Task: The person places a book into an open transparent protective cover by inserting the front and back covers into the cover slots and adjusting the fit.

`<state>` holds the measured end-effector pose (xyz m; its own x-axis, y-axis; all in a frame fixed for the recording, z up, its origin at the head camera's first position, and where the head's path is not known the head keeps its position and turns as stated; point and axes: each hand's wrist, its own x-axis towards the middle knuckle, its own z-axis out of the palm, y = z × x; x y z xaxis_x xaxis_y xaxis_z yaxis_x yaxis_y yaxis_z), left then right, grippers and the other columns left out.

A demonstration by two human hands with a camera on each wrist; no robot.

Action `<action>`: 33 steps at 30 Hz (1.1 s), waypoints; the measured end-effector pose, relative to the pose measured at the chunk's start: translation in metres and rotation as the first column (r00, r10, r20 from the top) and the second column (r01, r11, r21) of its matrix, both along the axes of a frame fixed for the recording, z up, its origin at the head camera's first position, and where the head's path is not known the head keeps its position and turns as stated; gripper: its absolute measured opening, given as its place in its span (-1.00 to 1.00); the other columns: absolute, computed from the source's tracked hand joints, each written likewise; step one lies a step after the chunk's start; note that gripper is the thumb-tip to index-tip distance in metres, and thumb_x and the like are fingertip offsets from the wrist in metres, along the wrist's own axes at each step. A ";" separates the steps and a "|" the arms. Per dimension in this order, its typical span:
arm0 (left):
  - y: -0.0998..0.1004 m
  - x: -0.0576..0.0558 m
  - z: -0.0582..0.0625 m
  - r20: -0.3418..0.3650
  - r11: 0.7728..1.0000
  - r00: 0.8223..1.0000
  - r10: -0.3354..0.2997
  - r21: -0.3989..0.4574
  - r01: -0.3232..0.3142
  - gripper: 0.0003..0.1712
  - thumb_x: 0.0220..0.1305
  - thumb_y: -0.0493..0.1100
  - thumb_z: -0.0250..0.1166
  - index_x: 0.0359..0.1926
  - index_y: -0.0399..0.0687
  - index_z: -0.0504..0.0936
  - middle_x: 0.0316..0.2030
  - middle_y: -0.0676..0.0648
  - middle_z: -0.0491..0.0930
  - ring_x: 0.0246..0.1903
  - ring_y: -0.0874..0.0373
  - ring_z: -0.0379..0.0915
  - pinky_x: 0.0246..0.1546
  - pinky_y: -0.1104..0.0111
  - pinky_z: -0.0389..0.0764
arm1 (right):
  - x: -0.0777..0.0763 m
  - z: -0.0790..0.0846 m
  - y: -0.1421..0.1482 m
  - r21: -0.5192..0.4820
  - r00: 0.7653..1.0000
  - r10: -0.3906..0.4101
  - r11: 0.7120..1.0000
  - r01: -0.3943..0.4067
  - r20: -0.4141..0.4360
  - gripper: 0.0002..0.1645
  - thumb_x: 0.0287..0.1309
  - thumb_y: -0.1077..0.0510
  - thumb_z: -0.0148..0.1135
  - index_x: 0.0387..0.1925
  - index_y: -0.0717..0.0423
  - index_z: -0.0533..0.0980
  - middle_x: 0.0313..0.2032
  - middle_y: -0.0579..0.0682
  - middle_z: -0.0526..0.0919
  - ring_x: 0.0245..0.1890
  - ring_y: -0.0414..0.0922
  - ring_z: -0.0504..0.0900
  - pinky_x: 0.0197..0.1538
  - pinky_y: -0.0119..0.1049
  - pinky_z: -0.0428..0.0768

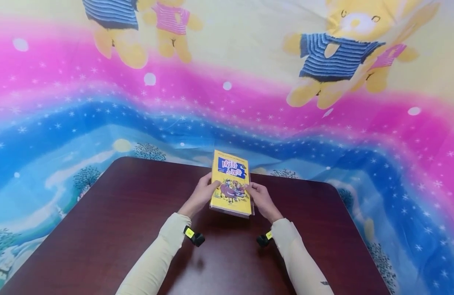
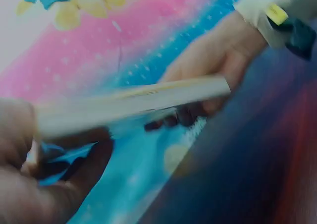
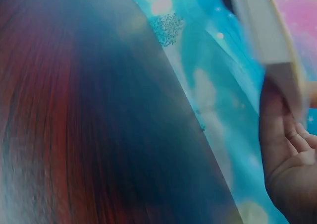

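Note:
A thick yellow book (image 1: 232, 200) with a blue title panel and a cartoon picture on its cover is held up over the table, cover toward the head camera. My left hand (image 1: 202, 194) grips its left edge, thumb on the cover and fingers behind. On the opposite edge my right hand (image 1: 263, 198) holds it the same way. The left wrist view shows the pale page block (image 2: 133, 107) edge-on, with fingers underneath it. In the right wrist view the right hand (image 3: 290, 154) supports a corner of the book (image 3: 265, 30) from below.
The dark reddish-brown table (image 1: 138, 229) has rounded far corners. Behind it hangs a colourful cloth backdrop (image 1: 227, 110) with bears, snowflakes and trees, close along the table's far edge. A black strap device with a yellow label (image 1: 190, 232) sits on each wrist.

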<state>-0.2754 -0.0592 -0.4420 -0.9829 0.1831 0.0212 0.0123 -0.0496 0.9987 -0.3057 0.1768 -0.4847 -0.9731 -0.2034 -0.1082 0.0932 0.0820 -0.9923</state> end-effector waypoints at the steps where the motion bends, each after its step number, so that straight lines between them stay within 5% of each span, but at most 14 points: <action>1: 0.000 -0.002 -0.004 -0.004 1.000 1.000 0.021 -0.019 -0.021 -0.51 0.53 -0.25 0.07 0.41 -0.20 0.39 -0.08 -0.31 0.67 -0.28 0.04 0.72 -0.27 0.26 0.75 | 0.000 -0.001 0.002 0.001 1.000 -0.017 1.000 0.017 -0.008 -0.52 0.51 -0.07 0.10 0.17 0.20 0.54 -0.12 0.16 0.76 -0.24 -0.03 0.80 -0.19 -0.17 0.77; 5: -0.002 -0.009 -0.020 -0.003 0.988 0.996 0.093 -0.123 -0.093 -0.48 0.43 -0.29 0.23 0.37 -0.27 0.45 -0.06 -0.30 0.68 -0.28 0.05 0.73 -0.29 0.27 0.76 | 0.003 -0.005 0.005 0.052 0.997 -0.062 0.997 0.064 -0.046 -0.54 0.46 -0.04 0.19 0.09 0.28 0.57 -0.20 0.16 0.77 -0.31 -0.05 0.80 -0.27 -0.23 0.76; 11: -0.001 -0.014 -0.038 -0.029 0.951 0.994 0.104 -0.288 -0.108 -0.42 0.39 -0.28 0.31 0.39 -0.25 0.46 -0.05 -0.25 0.68 -0.30 0.10 0.69 -0.31 0.29 0.75 | 0.005 -0.010 0.006 0.152 0.995 -0.083 0.984 0.089 -0.050 -0.61 0.39 0.03 0.29 -0.01 0.29 0.60 -0.28 0.16 0.74 -0.39 -0.04 0.78 -0.36 -0.18 0.76; 23: 0.005 -0.010 -0.058 -0.012 0.892 0.990 0.143 -0.432 -0.134 -0.51 0.35 -0.28 0.35 0.22 -0.43 0.51 -0.22 -0.22 0.61 -0.35 0.08 0.62 -0.35 0.31 0.69 | 0.002 -0.023 0.009 0.271 0.996 -0.078 0.959 0.087 -0.046 -0.58 0.33 0.09 0.35 0.09 0.31 0.62 -0.25 0.15 0.75 -0.37 -0.09 0.76 -0.32 -0.23 0.75; 33: 0.009 -0.008 -0.063 -0.045 0.858 0.992 0.114 -0.499 -0.121 -0.55 0.33 -0.31 0.35 0.18 -0.46 0.52 -0.23 -0.23 0.62 -0.36 0.10 0.60 -0.31 0.29 0.71 | 0.002 -0.028 0.008 0.485 0.990 -0.053 0.868 0.109 -0.128 -0.61 0.32 0.03 0.36 0.00 0.25 0.68 -0.35 0.05 0.73 -0.46 -0.14 0.66 -0.36 -0.32 0.64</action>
